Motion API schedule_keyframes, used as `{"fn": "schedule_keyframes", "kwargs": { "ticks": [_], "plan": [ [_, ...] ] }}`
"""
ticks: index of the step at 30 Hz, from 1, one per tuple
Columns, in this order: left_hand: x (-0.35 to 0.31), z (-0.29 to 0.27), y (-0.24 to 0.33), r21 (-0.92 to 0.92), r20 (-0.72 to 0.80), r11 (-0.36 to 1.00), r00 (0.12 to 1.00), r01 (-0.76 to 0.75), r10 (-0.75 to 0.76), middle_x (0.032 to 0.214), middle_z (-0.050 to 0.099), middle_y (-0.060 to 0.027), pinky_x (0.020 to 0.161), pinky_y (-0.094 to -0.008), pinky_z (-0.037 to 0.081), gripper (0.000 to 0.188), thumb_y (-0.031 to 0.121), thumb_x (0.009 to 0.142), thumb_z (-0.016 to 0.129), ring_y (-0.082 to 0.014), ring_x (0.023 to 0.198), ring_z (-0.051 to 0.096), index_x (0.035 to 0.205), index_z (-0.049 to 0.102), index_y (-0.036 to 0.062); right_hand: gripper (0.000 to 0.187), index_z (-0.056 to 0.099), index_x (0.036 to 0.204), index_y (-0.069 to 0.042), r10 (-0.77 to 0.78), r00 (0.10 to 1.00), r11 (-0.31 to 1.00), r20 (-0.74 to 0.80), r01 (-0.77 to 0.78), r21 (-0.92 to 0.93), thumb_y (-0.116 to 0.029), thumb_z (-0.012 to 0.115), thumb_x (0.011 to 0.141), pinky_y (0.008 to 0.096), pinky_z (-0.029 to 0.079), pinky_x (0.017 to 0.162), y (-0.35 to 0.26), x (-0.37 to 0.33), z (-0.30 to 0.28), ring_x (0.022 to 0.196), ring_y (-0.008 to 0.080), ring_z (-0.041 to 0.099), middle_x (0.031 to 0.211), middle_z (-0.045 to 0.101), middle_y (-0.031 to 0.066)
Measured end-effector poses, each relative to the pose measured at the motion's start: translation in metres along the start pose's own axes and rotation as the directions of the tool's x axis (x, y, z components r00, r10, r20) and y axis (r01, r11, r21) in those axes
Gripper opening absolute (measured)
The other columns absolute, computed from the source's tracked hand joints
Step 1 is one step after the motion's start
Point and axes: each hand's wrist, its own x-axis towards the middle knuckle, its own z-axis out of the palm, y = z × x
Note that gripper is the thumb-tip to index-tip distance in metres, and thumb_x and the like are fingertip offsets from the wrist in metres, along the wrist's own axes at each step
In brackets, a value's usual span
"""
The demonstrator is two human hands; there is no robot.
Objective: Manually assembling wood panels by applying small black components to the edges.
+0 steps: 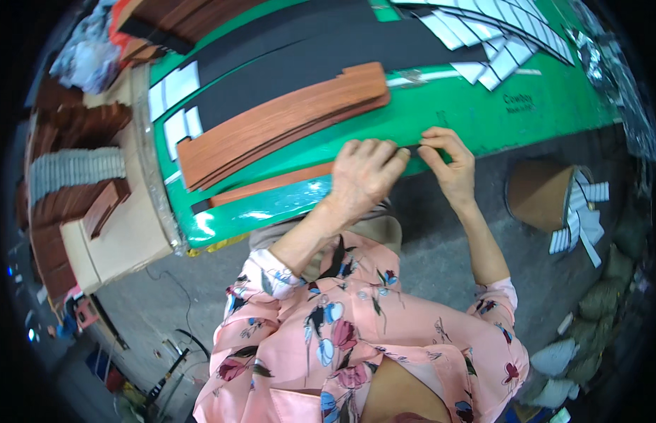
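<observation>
A narrow reddish-brown wood-grain strip lies along the near edge of the green table. A small black piece covers its left end. My left hand is closed over the strip's right part and hides it. Just to the right, my right hand pinches a small black end between thumb and fingertips. Whether that black bit is tape or something else I cannot tell. Behind the strip sits a stack of wider brown wood-grain slats, their ends slightly uneven.
Black sheets cover the table's far part. White pieces with black stripes lie at the far right. A brown bin with white scraps stands on the floor at right. At left, a cardboard-topped surface bears stacked brown and grey pieces.
</observation>
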Motion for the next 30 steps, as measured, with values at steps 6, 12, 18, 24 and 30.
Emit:
{"fn": "schedule_keyframes", "kwargs": {
  "ticks": [6,12,18,24,30],
  "plan": [
    [-0.008,-0.004,0.003,0.065,0.014,0.998,1.000,0.012,-0.013,0.091,0.060,-0.0033,0.067,-0.0347,0.045,0.028,0.012,0.071,0.060,-0.0190,0.079,0.059,0.099,0.062,0.0099,0.015,0.055,0.102,-0.003,0.330,0.942,0.869,0.059,-0.328,0.370,-0.004,0.060,0.088,0.0210,0.043,0.075,-0.004,-0.004,0.015,0.085,0.0073,0.051,0.104,0.059,0.0040],
    [-0.051,-0.076,-0.007,0.276,-0.157,0.955,0.985,0.108,-0.066,0.106,0.055,-0.0061,0.090,-0.0463,0.035,0.040,0.011,0.072,0.064,-0.0240,0.099,0.054,0.112,0.058,0.0145,0.027,0.051,0.115,-0.003,0.430,0.890,0.798,0.152,-0.453,0.397,-0.009,0.058,0.090,0.0242,0.040,0.090,0.022,-0.018,0.000,0.102,0.0114,0.052,0.112,0.057,0.0047],
    [-0.148,-0.147,-0.053,0.103,-0.622,0.705,0.598,0.702,-0.505,0.116,0.052,-0.0144,0.089,-0.0411,0.039,0.052,0.008,0.073,0.071,-0.0301,0.103,0.052,0.121,0.052,0.0022,0.030,0.054,0.116,-0.001,0.380,0.913,0.858,0.149,-0.408,0.312,-0.002,0.060,0.087,0.0194,0.042,0.079,0.021,-0.017,0.003,0.089,0.0060,0.052,0.105,0.056,0.0005],
    [-0.156,-0.171,-0.077,-0.283,-0.407,0.611,0.485,0.739,-0.774,0.090,0.062,-0.0139,0.067,-0.0315,0.049,0.033,0.005,0.076,0.070,-0.0226,0.077,0.060,0.107,0.062,-0.0025,0.033,0.052,0.121,0.000,0.397,0.917,0.874,-0.038,-0.365,0.320,-0.005,0.059,0.089,0.0200,0.043,0.075,-0.002,0.022,0.020,0.085,0.0053,0.052,0.095,0.057,-0.0001],
    [-0.135,-0.198,-0.136,0.004,-0.386,0.685,0.633,0.729,-0.671,0.095,0.063,-0.0178,0.072,-0.0350,0.048,0.028,0.011,0.080,0.066,-0.0296,0.083,0.062,0.104,0.061,-0.0024,0.029,0.061,0.114,0.001,0.285,0.957,0.954,-0.048,-0.288,-0.086,-0.018,0.058,0.092,0.0225,0.045,0.068,-0.024,0.098,0.055,0.081,0.0099,0.057,0.088,0.063,0.0043]
  ]
}}
